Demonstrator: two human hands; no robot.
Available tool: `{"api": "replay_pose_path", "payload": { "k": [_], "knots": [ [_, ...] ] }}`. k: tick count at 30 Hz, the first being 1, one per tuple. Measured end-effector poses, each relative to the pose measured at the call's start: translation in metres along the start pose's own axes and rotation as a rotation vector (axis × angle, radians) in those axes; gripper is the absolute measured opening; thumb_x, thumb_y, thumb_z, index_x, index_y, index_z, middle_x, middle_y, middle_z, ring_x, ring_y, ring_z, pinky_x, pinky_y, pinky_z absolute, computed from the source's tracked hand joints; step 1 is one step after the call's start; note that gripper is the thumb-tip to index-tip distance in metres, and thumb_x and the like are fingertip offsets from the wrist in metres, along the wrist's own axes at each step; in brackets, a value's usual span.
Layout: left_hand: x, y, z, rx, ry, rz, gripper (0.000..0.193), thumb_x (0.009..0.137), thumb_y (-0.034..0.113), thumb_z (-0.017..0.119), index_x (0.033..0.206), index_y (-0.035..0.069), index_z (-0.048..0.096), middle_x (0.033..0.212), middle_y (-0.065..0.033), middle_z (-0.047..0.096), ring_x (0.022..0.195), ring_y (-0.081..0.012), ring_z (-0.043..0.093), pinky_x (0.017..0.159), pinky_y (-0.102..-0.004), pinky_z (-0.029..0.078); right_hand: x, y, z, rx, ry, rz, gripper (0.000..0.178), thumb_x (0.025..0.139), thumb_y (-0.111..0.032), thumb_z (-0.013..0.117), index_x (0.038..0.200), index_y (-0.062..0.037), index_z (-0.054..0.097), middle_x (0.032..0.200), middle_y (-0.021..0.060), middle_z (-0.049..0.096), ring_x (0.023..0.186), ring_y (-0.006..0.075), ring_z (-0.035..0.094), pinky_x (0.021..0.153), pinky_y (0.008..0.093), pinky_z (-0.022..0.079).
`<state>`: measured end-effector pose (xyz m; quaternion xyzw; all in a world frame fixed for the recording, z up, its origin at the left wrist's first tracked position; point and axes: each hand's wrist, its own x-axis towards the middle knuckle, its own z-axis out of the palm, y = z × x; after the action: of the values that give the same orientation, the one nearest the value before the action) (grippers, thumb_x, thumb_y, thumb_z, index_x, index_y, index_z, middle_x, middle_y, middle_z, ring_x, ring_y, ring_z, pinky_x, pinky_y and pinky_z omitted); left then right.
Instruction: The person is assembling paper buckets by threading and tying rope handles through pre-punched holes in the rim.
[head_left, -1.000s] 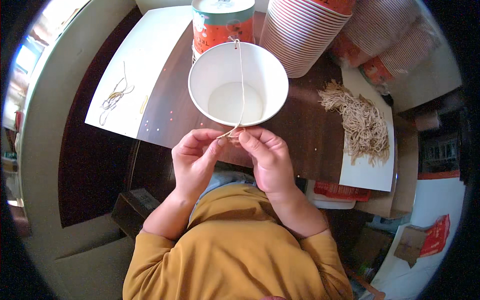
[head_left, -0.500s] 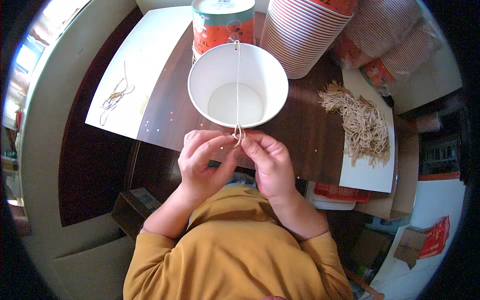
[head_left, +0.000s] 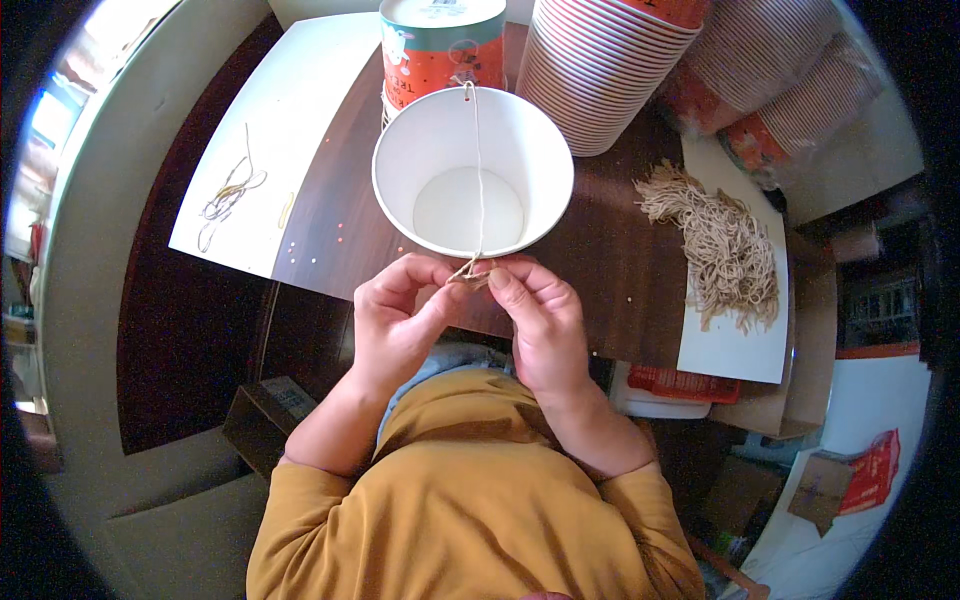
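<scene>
Both hands (head_left: 470, 315) — string (head_left: 477, 170) over paper cup (head_left: 473, 170)

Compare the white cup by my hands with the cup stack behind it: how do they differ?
The white cup stands alone, mouth up, plain white inside; the cup stack is many nested cups showing red-lined rims. The white cup has a string running across its mouth to both hands, left hand and right hand; the stack has none and sits untouched. Both rest on the dark table and look like the same kind of paper cup.
</scene>
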<state>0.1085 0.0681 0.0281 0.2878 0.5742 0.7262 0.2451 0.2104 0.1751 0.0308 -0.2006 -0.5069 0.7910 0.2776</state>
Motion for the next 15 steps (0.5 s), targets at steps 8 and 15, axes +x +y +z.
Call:
{"api": "replay_pose_path", "payload": {
  "k": [8,15],
  "knots": [
    [0.000,-0.005,0.004,-0.005,0.046,0.105,0.011,0.083,-0.007,0.058,0.093,-0.004,0.059,0.093,-0.0072,0.062,0.088,-0.0113,0.058,0.079,-0.0239,0.045,-0.002,-0.005,0.000,-0.042,-0.007,-0.001,0.020,0.094,-0.018,0.059,0.101,-0.0008,0.067,0.093,0.0024,0.067,0.085,0.0067,0.057,0.080,0.0219,0.045],
    [0.000,-0.008,0.001,0.103,0.052,0.254,0.015,0.080,-0.007,0.058,0.094,-0.002,0.055,0.098,-0.0086,0.060,0.089,-0.0139,0.058,0.083,-0.0266,0.046,-0.003,-0.004,-0.006,0.027,-0.010,0.071,0.015,0.092,-0.012,0.058,0.101,-0.0009,0.066,0.098,0.0055,0.068,0.089,0.0095,0.059,0.083,0.0235,0.044]
  ]
}}
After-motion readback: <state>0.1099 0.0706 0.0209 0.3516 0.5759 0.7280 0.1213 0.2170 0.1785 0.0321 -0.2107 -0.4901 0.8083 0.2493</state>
